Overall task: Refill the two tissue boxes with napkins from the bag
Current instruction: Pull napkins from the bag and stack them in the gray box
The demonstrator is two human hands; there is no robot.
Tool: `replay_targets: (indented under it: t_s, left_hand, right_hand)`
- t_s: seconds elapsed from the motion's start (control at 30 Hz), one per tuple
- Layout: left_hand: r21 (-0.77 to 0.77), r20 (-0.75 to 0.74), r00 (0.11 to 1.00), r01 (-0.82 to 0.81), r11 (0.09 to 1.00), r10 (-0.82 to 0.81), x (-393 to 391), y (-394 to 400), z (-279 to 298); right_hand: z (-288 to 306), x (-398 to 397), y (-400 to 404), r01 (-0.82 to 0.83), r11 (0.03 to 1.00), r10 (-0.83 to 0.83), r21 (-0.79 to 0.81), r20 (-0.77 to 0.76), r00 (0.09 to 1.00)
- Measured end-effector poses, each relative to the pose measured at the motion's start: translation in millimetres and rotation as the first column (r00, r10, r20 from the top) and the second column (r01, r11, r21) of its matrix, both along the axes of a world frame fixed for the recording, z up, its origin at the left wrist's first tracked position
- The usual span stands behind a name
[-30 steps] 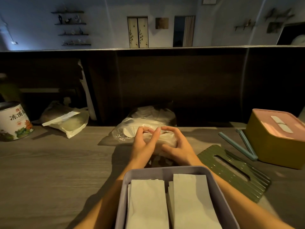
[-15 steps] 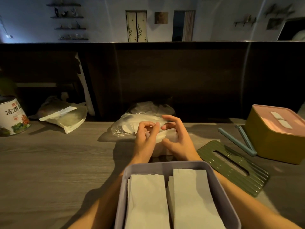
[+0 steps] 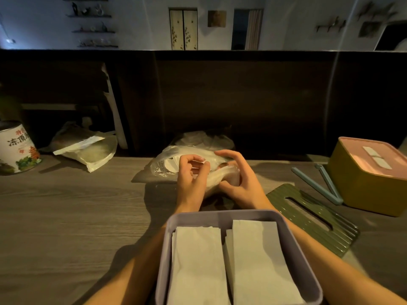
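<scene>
— Position of the task items?

— The clear plastic bag (image 3: 169,166) of napkins lies at the centre of the frame on the wooden worktop (image 3: 66,216), against the dark back panel. The lilac tissue box (image 3: 220,216) sits open at the bottom centre, between the two forearms, with two stacks of white napkins (image 3: 198,267) side by side inside it. The yellow tissue box (image 3: 361,190) with the pink lid stands at the right edge of the frame, closed, a white tissue showing at its slot.

— Hands?

— Both work at the bag. The left hand (image 3: 190,179) has its fingers curled, pinching the plastic film at the bag's near side. The right hand (image 3: 237,179) holds the bag from the right, thumb below and fingers arched over the top. The light is dim, so I cannot tell whether the right fingertips grip the film or only lie on it.

— Other items on the surface?

— A dark green ribbed lid (image 3: 317,221) with a long slot lies flat to the right of the lilac box. Just beyond it, a pale blue clip (image 3: 319,183), spread in a V, lies touching the foot of the yellow box. At the left edge stands a white tin (image 3: 16,150) with printed characters. Near it, in the upper left of the worktop, lies a second plastic bag (image 3: 88,150) with a flat white packet in it.
</scene>
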State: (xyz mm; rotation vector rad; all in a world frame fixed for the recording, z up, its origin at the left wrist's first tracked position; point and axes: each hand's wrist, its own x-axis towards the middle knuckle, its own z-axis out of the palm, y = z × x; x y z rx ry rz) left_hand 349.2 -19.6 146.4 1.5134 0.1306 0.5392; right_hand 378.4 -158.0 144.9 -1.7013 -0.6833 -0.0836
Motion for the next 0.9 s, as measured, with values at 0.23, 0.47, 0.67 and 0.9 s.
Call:
replay_targets:
  t_s: [0.23,0.47,0.67,0.9]
  left_hand:
    - [-0.058,-0.058,0.998,-0.032,0.998,0.029,0.0,1.7,1.2]
    - [-0.126,-0.039,0.999,0.001,0.992,-0.005,0.6,1.7,5.0]
    - [-0.149,-0.061,0.998,0.025,0.989,-0.034,0.9,1.4,4.3]
    - [0.062,-0.138,0.984,0.126,0.99,-0.117,-2.9,11.1,10.2]
  right_hand:
    - [-5.9,3.8,-7.3,0.141,0.92,-0.098,-0.364,0.134,0.986]
    - [-6.2,1.7,5.1,0.094,0.996,-0.094,-0.005,-0.157,0.983]
    - [-10.6,1.2,11.7,0.099,0.994,-0.101,-0.039,-0.047,0.994]
    - [-4.1,6.4,-3.5,-0.051,0.985,0.037,-0.167,-0.086,0.996]
